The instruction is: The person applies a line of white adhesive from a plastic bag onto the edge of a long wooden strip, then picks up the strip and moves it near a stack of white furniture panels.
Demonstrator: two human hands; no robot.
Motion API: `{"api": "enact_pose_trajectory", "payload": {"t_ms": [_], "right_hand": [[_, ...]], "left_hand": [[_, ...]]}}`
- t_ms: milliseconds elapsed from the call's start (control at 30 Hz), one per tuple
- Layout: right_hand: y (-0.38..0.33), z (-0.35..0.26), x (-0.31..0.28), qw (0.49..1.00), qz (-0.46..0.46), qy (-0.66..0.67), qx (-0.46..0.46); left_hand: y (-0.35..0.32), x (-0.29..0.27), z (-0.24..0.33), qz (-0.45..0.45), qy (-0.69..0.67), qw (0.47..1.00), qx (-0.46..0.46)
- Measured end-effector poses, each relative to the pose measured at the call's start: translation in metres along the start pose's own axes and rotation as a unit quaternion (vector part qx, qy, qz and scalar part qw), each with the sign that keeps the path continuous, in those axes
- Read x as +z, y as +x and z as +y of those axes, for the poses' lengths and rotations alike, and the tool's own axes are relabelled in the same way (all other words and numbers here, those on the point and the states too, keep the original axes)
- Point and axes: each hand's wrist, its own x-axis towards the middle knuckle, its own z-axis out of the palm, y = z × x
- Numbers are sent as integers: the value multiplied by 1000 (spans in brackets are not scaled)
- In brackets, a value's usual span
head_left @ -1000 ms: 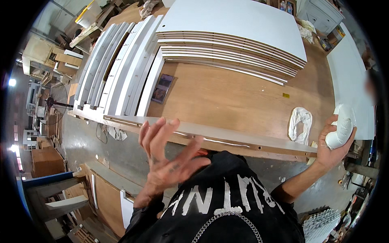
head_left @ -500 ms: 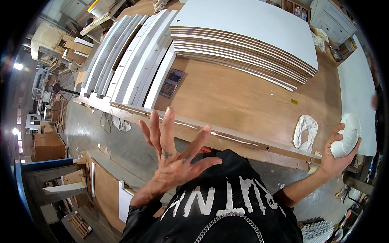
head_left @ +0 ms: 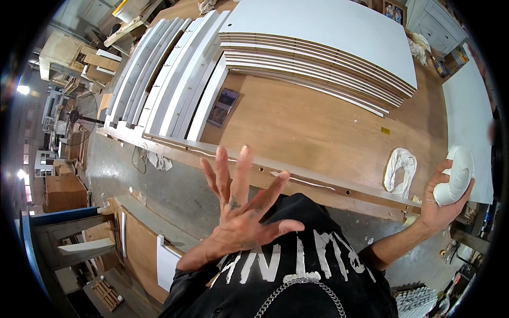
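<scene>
Smear risk: your spread, empty left hand (head_left: 241, 225) near white streak (head_left: 313, 184).
Right hand (head_left: 442, 212) grips white pouch (head_left: 460, 179); oversqueezing could burst it.

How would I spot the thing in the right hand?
Find the brown table, then go to its near right corner, where the right hand is. It holds a bent white pouch: plump and smooth, unlike the crumpled white cloth to its left.

Glossy plastic pouch (head_left: 463, 170), wooden tabletop (head_left: 307, 122)
</scene>
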Motion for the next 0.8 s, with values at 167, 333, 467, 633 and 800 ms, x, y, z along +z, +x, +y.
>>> {"api": "enact_pose_trajectory", "payload": {"t_ms": [167,333,467,633,800], "right_hand": [[1,0,4,1000,7,2,0],[1,-1,0,1000,-1,6,8],[0,0,-1,1000,-5,10,5],[0,0,-2,1000,-2,-2,-2],[0,0,1,1000,6,0,0]], "left_hand": [[2,-11,-13,38,-160,986,21],[-2,-16,-20,67,-32,997,-31],[-7,-14,-18,27,105,993,-44],[-9,-12,-23,5,125,991,-50],[-9,-10,-26,7,134,990,-42]]}}
